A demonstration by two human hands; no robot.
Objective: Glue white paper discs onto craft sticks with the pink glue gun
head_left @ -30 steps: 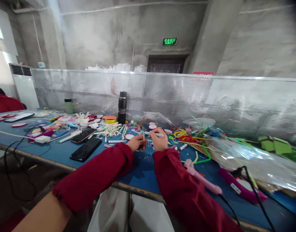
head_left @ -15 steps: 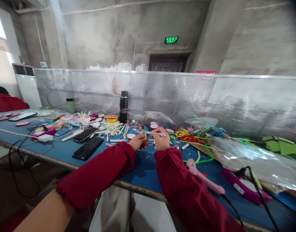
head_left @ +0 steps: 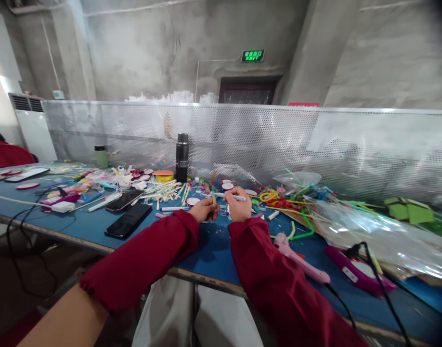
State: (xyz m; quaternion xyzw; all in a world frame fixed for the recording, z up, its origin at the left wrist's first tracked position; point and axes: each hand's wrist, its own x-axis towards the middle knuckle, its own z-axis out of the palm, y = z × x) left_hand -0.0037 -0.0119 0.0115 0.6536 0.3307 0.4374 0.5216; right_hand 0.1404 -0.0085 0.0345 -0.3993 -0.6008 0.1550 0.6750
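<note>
Left hand: fingertips pinched on a thin stick, which stands roughly upright.
Right hand: wrapped around a white pen, writing-style, one end pointing at the stick (touching or not, can't tell).
Where: both held over the table, between the near edge and the bottle by the far edge.
Stick feel: probably super light and stiffish, snappable if bent hard; low-end pinch makes sense, leaves the top free.
Pen feel: light, rigid, likely a bit slick, so best gripped close to the tip.
Glue gun: pink, nearer the table's near edge, right of the hands; looks like light plastic, and the handle's the grab spot.
</note>
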